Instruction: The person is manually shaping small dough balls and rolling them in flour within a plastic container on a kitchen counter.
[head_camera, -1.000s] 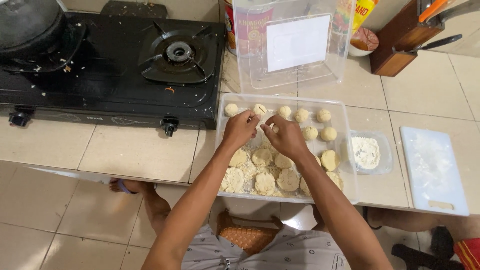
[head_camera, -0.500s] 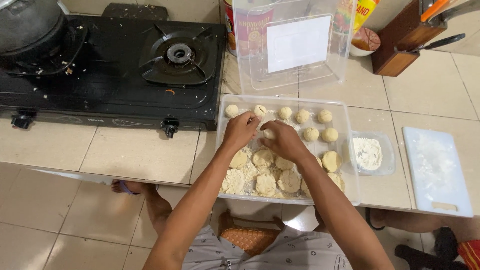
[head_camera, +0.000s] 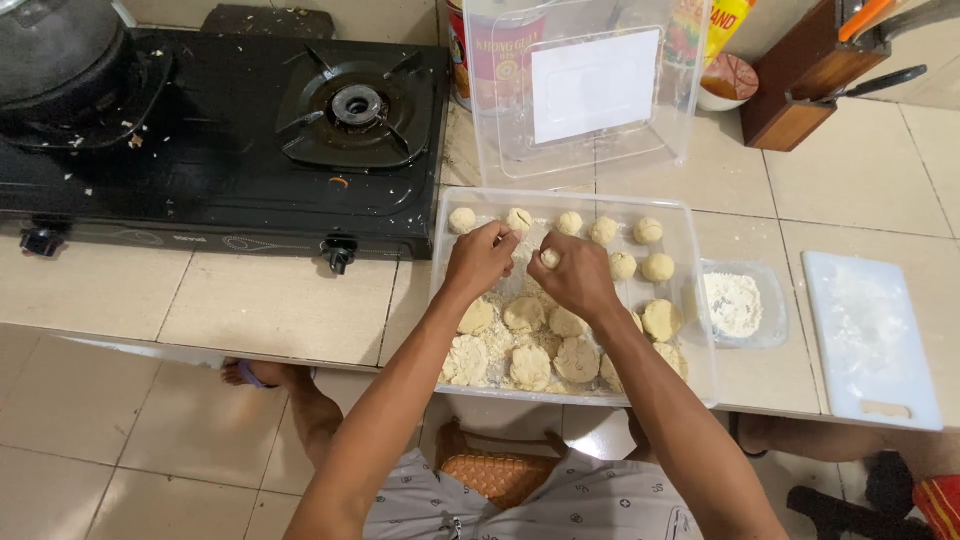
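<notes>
Right hand (head_camera: 575, 280) grip pinching dough ball (head_camera: 550, 258), left hand (head_camera: 480, 260) curled empty, clear tray (head_camera: 690, 300), tiled counter (head_camera: 280, 310), stove (head_camera: 230, 130)

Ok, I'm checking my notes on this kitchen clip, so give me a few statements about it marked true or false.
1. Both hands are over the clear plastic tray. True.
2. The right hand holds a small dough ball in its fingers. True.
3. The white cutting board lies left of the stove. False: it lies right of the tray.
4. The near burner carries a pot. False: it is bare.
5. The left hand grips a knife. False: no knife.
</notes>
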